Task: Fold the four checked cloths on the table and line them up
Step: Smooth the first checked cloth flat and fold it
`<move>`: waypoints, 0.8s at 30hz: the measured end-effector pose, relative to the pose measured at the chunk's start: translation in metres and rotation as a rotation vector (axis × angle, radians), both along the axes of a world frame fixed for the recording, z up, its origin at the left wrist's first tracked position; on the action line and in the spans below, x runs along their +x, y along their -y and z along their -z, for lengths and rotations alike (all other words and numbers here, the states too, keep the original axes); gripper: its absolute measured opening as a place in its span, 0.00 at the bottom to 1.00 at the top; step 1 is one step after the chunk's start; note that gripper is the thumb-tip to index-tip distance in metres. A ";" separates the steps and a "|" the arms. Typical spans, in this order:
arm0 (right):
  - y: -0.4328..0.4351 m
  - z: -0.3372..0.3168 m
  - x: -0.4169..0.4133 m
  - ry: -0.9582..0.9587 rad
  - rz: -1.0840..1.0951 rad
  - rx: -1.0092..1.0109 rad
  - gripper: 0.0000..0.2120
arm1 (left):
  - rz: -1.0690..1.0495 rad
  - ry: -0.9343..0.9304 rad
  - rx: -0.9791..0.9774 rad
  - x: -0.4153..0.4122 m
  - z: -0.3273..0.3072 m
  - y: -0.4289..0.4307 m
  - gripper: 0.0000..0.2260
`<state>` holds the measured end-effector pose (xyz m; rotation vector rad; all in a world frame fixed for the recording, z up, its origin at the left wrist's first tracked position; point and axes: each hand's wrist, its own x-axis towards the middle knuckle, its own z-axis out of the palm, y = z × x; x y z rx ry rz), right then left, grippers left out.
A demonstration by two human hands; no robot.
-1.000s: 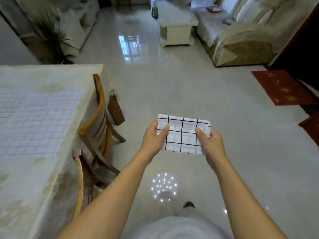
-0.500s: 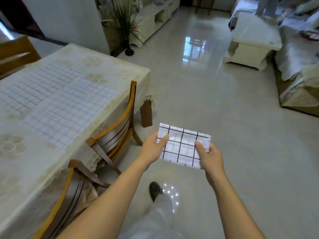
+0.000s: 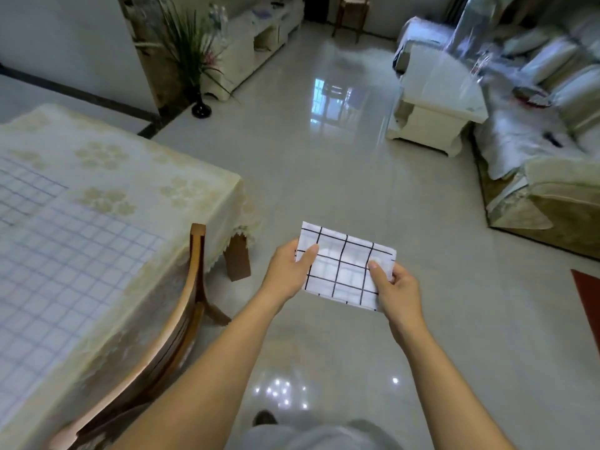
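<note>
Folded white black-checked cloth pinched in both grips, left hand, right hand, right of cream-clothed desk; carrying step, probably gets set down on desk next.

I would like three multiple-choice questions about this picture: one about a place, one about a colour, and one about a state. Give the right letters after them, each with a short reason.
1. Where is the folded cloth?
A. flat on the table
B. in the air above the floor, right of the table
C. on the sofa

2. What colour are the lines on the cloth?
A. red
B. green
C. black

3. How is the cloth held?
A. by both hands, one at each end
B. by the left hand only
C. by no hand

Answers:
1 B, the cloth hangs over the floor, beside the table.
2 C, dark lines cross the white fabric.
3 A, the left hand and the right hand each have a grip on one end.
</note>
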<state>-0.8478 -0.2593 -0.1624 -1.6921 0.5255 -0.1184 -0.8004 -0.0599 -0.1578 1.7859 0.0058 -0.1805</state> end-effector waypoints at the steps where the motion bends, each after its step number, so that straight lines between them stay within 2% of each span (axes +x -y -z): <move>1: -0.005 0.003 0.014 -0.008 -0.025 0.005 0.04 | -0.009 0.006 0.030 0.013 0.004 -0.006 0.05; 5: -0.018 0.015 0.083 0.001 -0.132 -0.043 0.06 | -0.077 -0.040 0.050 0.062 0.020 -0.031 0.09; 8: -0.028 0.022 0.143 0.023 -0.258 -0.121 0.19 | -0.178 -0.083 0.042 0.105 0.028 -0.045 0.05; 9: -0.031 0.025 0.164 0.024 -0.302 -0.123 0.19 | -0.206 -0.096 0.045 0.120 0.029 -0.049 0.05; 13: -0.032 0.036 0.251 0.027 -0.402 -0.027 0.07 | -0.347 -0.135 0.041 0.182 0.023 -0.045 0.09; 19: -0.033 0.016 0.386 0.078 -0.557 -0.016 0.06 | -0.574 -0.053 0.164 0.274 -0.007 -0.035 0.10; 24: -0.048 0.008 0.455 0.148 -0.611 -0.059 0.10 | -0.700 -0.027 0.082 0.331 -0.005 -0.040 0.20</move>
